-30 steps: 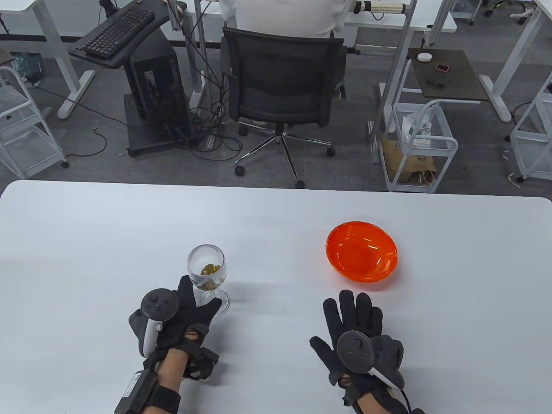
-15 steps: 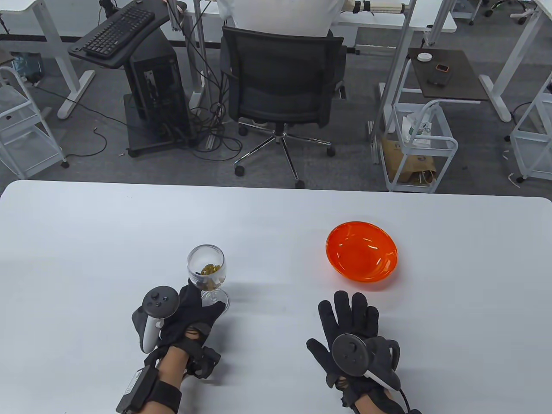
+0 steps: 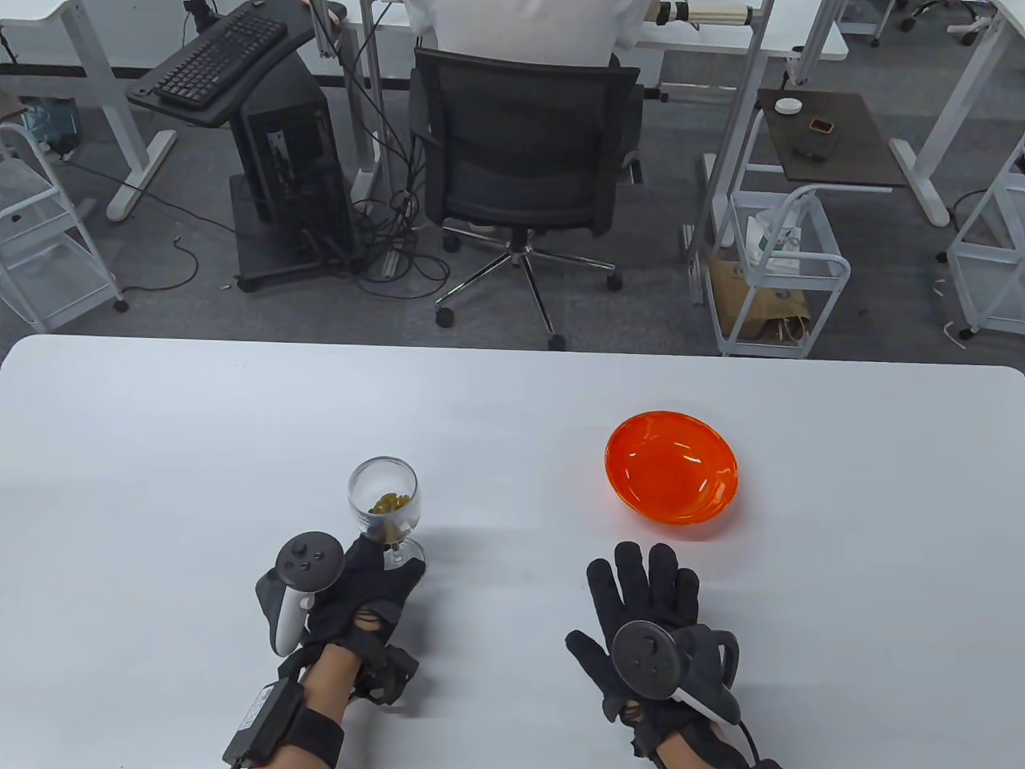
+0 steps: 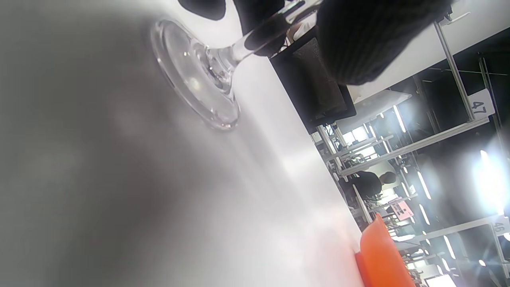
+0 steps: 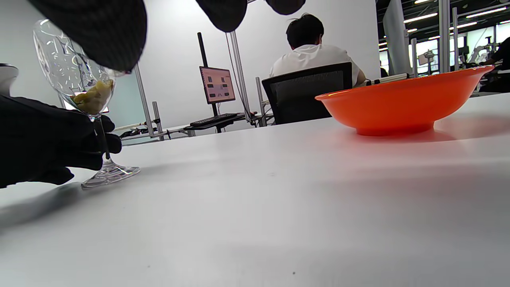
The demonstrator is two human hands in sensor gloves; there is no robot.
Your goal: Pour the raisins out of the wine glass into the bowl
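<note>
Toward the near-left part of the white table (image 3: pixel 512 400): clear stemmed wine glass (image 3: pixel 383 503), upright, foot flat on the surface, with a small heap of yellow-green raisins (image 3: pixel 390 504) low in its bowl. Just behind it, left hand (image 3: pixel 364 589) in a black sensor glove, fingers (image 5: pixel 59 139) curled round the stem below the bowl, thumb on the right side of the foot; grey tracker strapped across the back. Seen from the left wrist view, stem passing between dark fingertips and round glass foot resting on the table. Well apart to the right, shallow translucent orange plastic bowl (image 3: pixel 671 467), upright, holding nothing. Nearer the table's front edge, just short of that bowl, right hand (image 3: pixel 653 617) palm down on the table, fingers (image 3: pixel 645 573) spread and straight, gripping nothing. Beyond the table's far edge, black mesh office chair (image 3: pixel 524 152) with a seated person in white.
</note>
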